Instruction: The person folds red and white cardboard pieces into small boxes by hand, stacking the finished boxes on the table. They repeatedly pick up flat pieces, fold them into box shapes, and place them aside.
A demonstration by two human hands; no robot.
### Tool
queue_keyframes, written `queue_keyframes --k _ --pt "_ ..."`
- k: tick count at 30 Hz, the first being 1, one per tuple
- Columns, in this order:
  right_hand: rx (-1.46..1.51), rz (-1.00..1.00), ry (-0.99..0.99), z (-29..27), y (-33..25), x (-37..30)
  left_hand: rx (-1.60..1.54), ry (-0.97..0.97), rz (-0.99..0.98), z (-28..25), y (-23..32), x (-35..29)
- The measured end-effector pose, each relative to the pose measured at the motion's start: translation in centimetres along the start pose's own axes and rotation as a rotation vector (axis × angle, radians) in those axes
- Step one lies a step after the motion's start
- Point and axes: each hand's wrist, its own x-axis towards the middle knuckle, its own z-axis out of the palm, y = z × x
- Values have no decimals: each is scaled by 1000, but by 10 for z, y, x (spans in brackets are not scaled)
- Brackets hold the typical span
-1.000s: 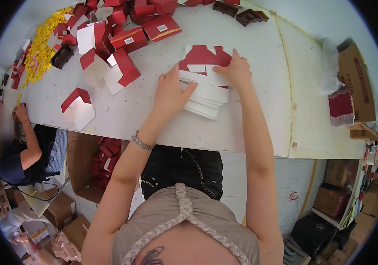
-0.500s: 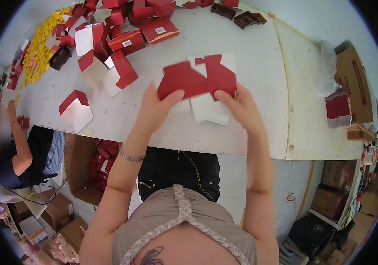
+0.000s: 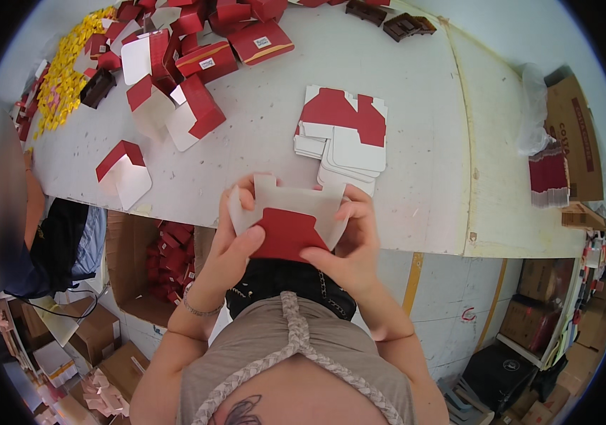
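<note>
Both hands are up close to the chest, just off the near edge of the white table point(image 3: 416, 85), and between them is a flat carton blank point(image 3: 287, 219) — thin card, matte white on one face and deep red on the other, cut with tabs and notches along its top edge. The red panel faces the person and the white flaps stand up behind it, bent partway along their creases.

The left hand point(image 3: 228, 244) is wrapped around the blank's left side: the thumb lies across the red panel and the fingers curl behind the white flap, closed firmly on the card. The right hand point(image 3: 349, 237) pinches the right side the same way, thumb in front on the red, fingers folded over the flap's upper corner. Neither hand is open; both grip the one blank.

On the table beyond it, well apart from the hands, lies a stack of flat blanks point(image 3: 342, 138), the same red and white card with squared edges slightly fanned. Farther left sits a half-folded box point(image 3: 124, 170) standing open like a little tent, and past that a heap of folded red boxes point(image 3: 197, 49), glossy-looking, some with small pale labels. A spill of yellow paper pieces point(image 3: 62, 78) covers the far left corner, and a few dark brown trays point(image 3: 399, 21) sit at the far edge.

Below the table's left end an open cardboard box point(image 3: 133, 262) holds more red pieces — its walls plain brown corrugated card.
</note>
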Motion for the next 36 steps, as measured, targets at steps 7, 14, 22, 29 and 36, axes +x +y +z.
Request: queue_keyframes --k 7,14,22,29,36 --pt "531 257 76 -4 17 -36 -199 101 -44 -13 -30 -16" --pt "663 760 189 -14 16 -63 -334 140 -373 -34 -53 -49" --pt "538 991 217 -21 28 -71 657 -108 -273 -38 -52 -63" --pt "366 859 -200 -30 16 -72 630 -198 -76 -26 -44 -64" --pt "550 984 -270 -51 41 -82 708 -275 -85 -19 -54 -60"
